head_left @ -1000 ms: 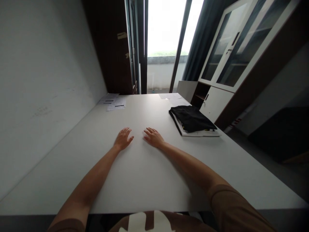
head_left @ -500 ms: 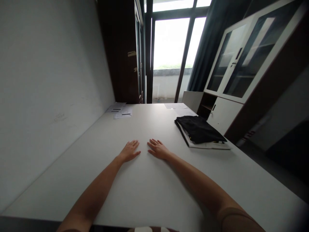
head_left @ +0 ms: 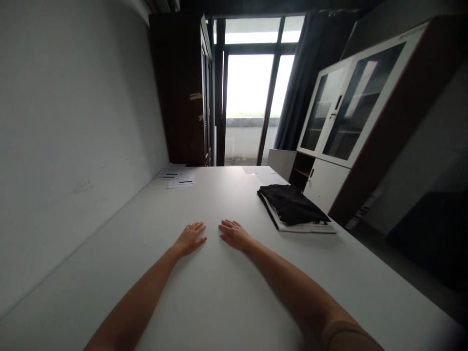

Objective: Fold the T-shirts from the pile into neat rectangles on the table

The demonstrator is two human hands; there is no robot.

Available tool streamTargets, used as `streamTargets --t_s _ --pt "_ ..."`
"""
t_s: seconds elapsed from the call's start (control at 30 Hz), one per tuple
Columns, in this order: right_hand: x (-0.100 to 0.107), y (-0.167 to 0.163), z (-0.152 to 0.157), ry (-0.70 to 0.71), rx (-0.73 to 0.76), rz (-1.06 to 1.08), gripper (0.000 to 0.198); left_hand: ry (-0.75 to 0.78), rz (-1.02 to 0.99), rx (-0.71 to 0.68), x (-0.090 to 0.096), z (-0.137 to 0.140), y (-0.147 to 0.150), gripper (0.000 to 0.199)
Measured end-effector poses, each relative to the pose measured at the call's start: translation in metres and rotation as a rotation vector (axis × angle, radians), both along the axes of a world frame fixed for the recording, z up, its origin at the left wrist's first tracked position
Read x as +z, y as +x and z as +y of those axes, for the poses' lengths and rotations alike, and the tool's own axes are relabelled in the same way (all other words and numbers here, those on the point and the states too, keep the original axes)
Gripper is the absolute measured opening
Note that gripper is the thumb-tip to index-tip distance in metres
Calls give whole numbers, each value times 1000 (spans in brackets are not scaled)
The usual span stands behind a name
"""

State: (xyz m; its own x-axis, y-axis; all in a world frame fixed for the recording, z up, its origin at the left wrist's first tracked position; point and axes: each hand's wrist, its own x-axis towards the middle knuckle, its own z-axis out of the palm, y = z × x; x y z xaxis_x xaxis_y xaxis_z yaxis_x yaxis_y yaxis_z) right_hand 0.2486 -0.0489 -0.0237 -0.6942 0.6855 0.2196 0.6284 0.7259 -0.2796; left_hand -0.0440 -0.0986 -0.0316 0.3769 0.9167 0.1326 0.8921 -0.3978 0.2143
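White table [head_left: 204,297]: left hand [head_left: 190,239], right hand [head_left: 235,235] palms down, relaxed, apart; black cloth [head_left: 294,204] near its right edge [head_left: 393,273].

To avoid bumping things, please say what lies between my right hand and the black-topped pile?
The head view shows bare white tabletop between your right hand and the pile.

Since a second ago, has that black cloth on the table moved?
No. Against the far right corner of the white table, the black cloth lies in the same place; only the camera's view shifted.
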Motion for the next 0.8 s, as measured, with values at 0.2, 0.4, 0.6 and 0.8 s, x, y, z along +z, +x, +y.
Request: streamTargets --t_s 0.2,0.4,0.6,0.8 --pt "-4 1 4 12 6 15 52 -1 -14 -1 -1 0 -1 59" --pt "-5 1 4 21 7 22 52 -2 -17 2 0 0 0 59" --pt "-3 1 3 20 2 41 51 -6 -11 4 2 -1 0 59" --pt "-6 1 5 22 0 41 52 -10 -10 7 4 -1 0 59"
